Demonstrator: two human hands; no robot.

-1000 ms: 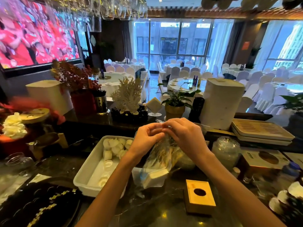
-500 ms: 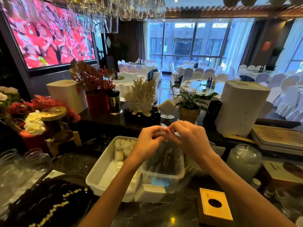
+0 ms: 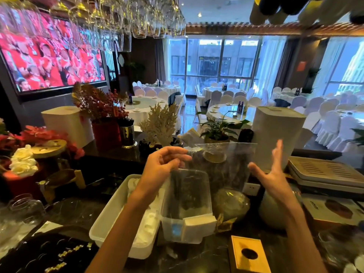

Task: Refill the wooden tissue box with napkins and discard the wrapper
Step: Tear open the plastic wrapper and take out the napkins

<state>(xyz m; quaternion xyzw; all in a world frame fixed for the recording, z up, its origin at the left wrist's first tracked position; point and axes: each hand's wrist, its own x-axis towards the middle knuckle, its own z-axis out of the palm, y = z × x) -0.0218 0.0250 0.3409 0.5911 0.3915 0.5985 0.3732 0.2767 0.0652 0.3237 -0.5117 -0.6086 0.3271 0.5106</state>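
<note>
A clear plastic wrapper (image 3: 199, 186) hangs over the dark counter with my left hand (image 3: 163, 162) pinching its top left corner. A white napkin stack (image 3: 199, 226) sits in the bottom of the wrapper, just above the counter. My right hand (image 3: 273, 174) is off to the right of the wrapper, fingers spread and holding nothing. The wooden tissue box (image 3: 249, 254), with a round dark hole in its lid, stands on the counter at the lower right, below and right of the napkins.
A white plastic tub (image 3: 110, 219) of small white items sits left of the wrapper. A glass jar (image 3: 230, 203) and white bowl stand behind it. Stacked trays (image 3: 325, 174) and a cardboard box lie right. Flowers, plants and wine glasses overhead ring the counter.
Both hands were pinched together at the wrapper's top. Now the right hand has let go and swung out to the right, and the wrapper's mouth has spread wide.
</note>
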